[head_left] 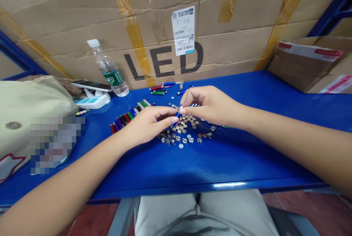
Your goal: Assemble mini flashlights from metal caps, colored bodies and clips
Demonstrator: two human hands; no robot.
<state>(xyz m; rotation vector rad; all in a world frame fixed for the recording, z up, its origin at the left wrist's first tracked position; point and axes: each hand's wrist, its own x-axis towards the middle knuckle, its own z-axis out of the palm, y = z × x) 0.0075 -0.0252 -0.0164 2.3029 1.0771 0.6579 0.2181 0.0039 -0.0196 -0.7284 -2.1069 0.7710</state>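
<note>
Both arms (90,166) angle inward — left hand (144,124) pinches a blue tube (176,119); right hand (216,105) grips its silvery end (180,107).

A small, slim, glossy blue tube (178,114), partly covered and silvery at its far end, is held slantwise mid-scene, its far end leaning right.

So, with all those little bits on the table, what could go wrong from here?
First, a slip: the left hand pinches a small blue tube while the right hand works at its silver end, so a tiny part might drop among the loose discs below. Second, the left hand sits right beside the row of colored tubes, so a careless move could knock some out of line.
</note>
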